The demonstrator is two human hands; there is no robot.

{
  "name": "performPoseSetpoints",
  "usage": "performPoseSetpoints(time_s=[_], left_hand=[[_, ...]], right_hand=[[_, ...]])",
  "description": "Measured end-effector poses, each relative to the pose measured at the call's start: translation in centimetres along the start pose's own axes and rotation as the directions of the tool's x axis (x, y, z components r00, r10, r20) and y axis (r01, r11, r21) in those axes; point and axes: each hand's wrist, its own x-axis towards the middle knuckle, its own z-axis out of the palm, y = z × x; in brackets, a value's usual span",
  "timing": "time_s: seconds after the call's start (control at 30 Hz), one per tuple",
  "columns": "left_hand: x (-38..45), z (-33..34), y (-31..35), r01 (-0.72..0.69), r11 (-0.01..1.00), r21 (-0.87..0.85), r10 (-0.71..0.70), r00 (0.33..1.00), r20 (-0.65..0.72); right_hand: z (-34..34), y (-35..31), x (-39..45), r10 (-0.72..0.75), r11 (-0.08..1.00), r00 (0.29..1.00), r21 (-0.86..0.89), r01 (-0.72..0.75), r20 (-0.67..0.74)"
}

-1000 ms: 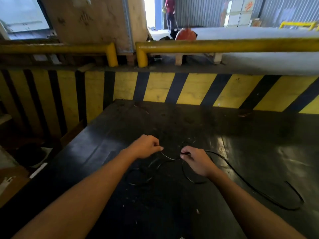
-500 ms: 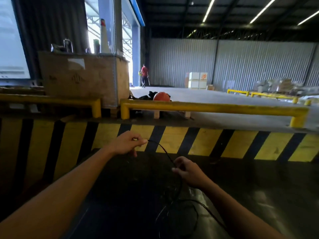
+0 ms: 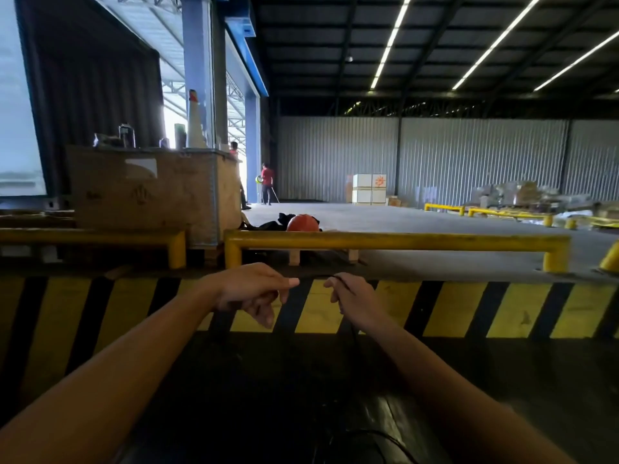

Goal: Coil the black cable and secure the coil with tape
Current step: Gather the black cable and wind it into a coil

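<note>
Loose loops of the thin black cable [image 3: 385, 440] are seen low on the dark glossy work surface [image 3: 502, 380], no longer spread flat as a second ago. From there a strand is drawn up to the right hand [image 3: 351, 301], fingers curled shut around it. The left hand [image 3: 254, 293] has been raised level with it, forefinger and thumb pinched where the cable end would be; the grip itself cannot be confirmed. A fresh turn is judged underway; no tape is visible. Beyond are a yellow-and-black striped barrier [image 3: 469, 309] and a yellow steel guard rail [image 3: 395, 241].
</note>
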Motion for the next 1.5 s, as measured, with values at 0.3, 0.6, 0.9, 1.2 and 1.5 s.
performPoseSetpoints(time_s=[0.3,0.6,0.9,1.2,1.5], left_hand=[[-0.8,2.4,2.0,-0.123,0.831,-0.543,0.222,0.968,0.120],[1.7,0.8,0.5,-0.233,0.968,-0.090,0.192,0.926,-0.326],[0.2,-0.1,-2.3,0.166,0.956,0.240,-0.209,0.963,0.169],[-0.2,2.2,0.9,-0.036,0.692,-0.721,0.396,0.854,0.337],[2.2,0.2,-1.3,-0.271,0.948,0.169,0.316,0.872,-0.373]], right_hand=[[2.3,-0.1,-2.8,0.068,0.998,0.991,-0.012,-0.067,0.114],[3.5,-1.9,-5.8,0.087,0.973,0.740,-0.216,0.080,0.667],[-5.1,-1.5,1.0,-0.233,0.911,0.961,-0.312,0.269,0.147],[1.8,0.8,-1.8,-0.109,0.959,0.975,-0.237,0.154,0.191],[0.3,-0.9,-4.5,-0.012,0.923,0.796,-0.300,0.242,0.605]])
